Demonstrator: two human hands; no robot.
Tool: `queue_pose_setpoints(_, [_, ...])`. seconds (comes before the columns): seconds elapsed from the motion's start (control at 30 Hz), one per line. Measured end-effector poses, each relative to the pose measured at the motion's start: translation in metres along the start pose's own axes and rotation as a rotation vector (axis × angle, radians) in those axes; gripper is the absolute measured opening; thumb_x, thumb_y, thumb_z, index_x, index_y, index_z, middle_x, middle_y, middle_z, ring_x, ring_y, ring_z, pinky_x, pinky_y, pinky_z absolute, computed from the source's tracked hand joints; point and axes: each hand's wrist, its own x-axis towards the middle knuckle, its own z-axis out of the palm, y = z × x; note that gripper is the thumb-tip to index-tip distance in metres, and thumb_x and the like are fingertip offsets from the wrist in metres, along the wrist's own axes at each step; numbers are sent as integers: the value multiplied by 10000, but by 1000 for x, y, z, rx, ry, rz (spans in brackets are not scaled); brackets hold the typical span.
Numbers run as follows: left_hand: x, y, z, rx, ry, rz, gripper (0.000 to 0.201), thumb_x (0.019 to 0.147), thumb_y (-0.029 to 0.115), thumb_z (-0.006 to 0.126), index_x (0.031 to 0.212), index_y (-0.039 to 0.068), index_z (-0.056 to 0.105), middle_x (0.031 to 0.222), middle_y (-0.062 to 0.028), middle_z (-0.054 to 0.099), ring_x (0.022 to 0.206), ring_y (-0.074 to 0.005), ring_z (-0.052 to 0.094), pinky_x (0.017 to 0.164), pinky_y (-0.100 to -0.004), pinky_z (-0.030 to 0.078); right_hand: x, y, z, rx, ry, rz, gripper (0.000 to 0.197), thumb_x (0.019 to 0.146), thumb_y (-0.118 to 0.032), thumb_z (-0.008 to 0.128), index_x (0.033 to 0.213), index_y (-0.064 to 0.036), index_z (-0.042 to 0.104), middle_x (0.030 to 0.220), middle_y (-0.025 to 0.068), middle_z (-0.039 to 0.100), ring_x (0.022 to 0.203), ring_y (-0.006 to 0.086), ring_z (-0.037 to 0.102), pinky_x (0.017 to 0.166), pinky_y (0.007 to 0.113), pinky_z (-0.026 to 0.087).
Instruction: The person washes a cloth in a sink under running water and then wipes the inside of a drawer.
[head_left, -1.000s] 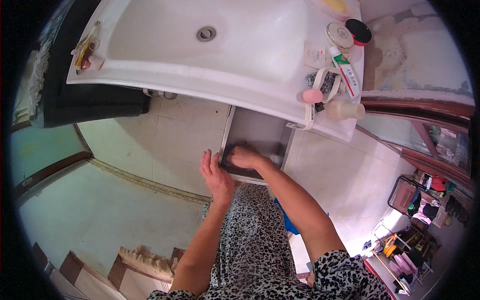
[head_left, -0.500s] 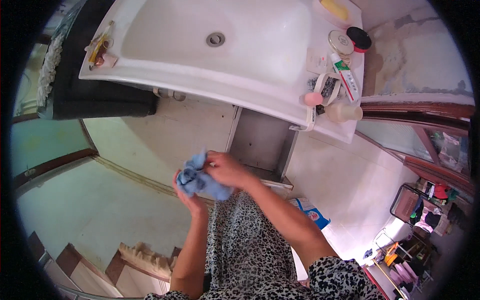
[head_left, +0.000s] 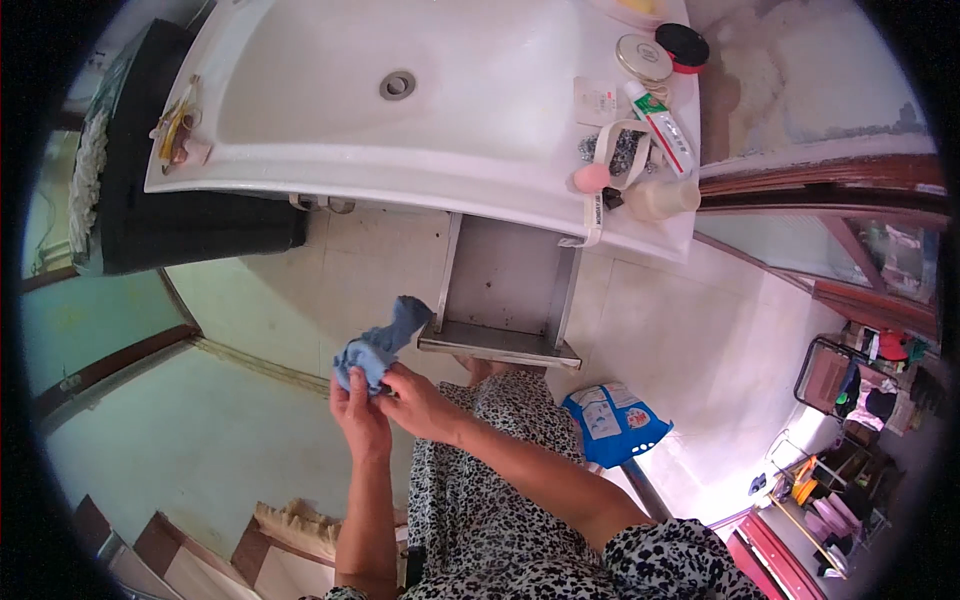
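Note:
A crumpled blue cloth (head_left: 378,343) is held in front of me, above the tiled floor. My left hand (head_left: 358,418) grips its lower part from below. My right hand (head_left: 420,402) pinches the cloth from the right side, touching the left hand. One end of the cloth sticks up toward the open grey metal drawer (head_left: 505,295) under the white sink (head_left: 420,110). The drawer looks bare inside.
On the sink's right rim lie a toothpaste tube (head_left: 660,125), a round tin (head_left: 642,57), a black-and-red lid (head_left: 683,47) and a pink sponge (head_left: 592,178). A black bin (head_left: 150,190) stands left. A blue bag (head_left: 612,422) lies on the floor to the right.
Both hands were at the drawer front a second ago. They have drawn back toward me with the blue cloth, which now hangs bunched between them.

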Motion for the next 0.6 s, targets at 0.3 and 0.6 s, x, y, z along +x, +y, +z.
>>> queue_pose_setpoints(0.3, [45, 20, 119, 1172, -737, 701, 286, 713, 54, 639, 987, -3, 584, 1149, -106, 558, 1110, -306, 485, 931, -365, 397, -88, 38, -62, 909, 366, 739, 471, 869, -260, 591, 1243, -55, 393, 1159, 111, 505, 1046, 201, 535, 794, 336, 495])
queue_pose_setpoints(0.6, [120, -66, 132, 2222, -1155, 1487, 222, 706, 189, 547, 833, 66, 681, 982, -126, 632, 1110, -286, 501, 1014, -492, 276, -73, 43, -83, 1503, 798, 496, 588, 844, -447, 574, 1149, 20, 388, 1131, 196, 460, 1008, 358, 542, 862, 496, 472])
